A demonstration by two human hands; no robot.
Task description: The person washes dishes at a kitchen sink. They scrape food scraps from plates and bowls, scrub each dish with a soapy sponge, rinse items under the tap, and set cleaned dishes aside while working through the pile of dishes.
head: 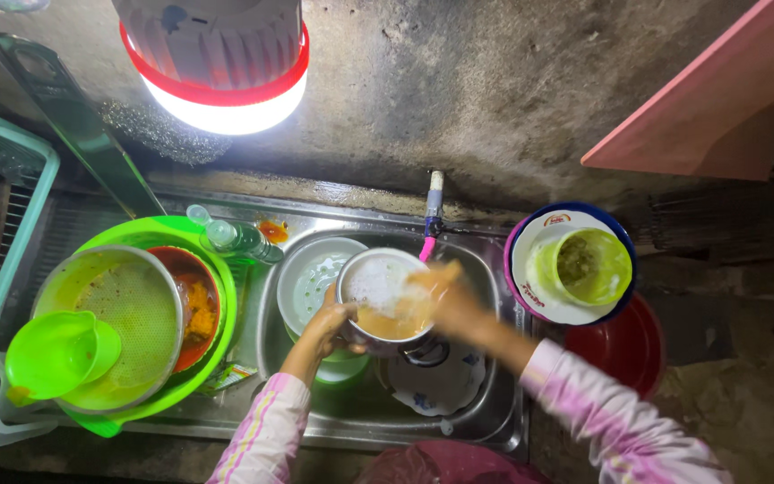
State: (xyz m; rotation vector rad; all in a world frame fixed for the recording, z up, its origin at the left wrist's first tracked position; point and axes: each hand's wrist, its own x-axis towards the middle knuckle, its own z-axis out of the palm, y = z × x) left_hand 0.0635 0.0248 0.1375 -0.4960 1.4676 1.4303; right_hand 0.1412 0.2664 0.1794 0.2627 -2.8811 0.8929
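My left hand (326, 324) grips the rim of a small metal pot (371, 280) and holds it tilted over the steel sink (503, 394). The pot has white foam and brownish water inside. My right hand (448, 300) is blurred and reaches into the pot's mouth; it seems to hold a yellowish scrubber, but the blur hides it. A tap with a pink spout (432, 220) sits just behind the pot. Both arms wear pink striped sleeves.
White plates (308, 278) lie in the sink under the pot. At left, a green basin (212, 358) holds a metal bowl, a red bowl and a green jug. At right, stacked plates carry a green bowl (584, 266). A bright lantern (226, 85) hangs above.
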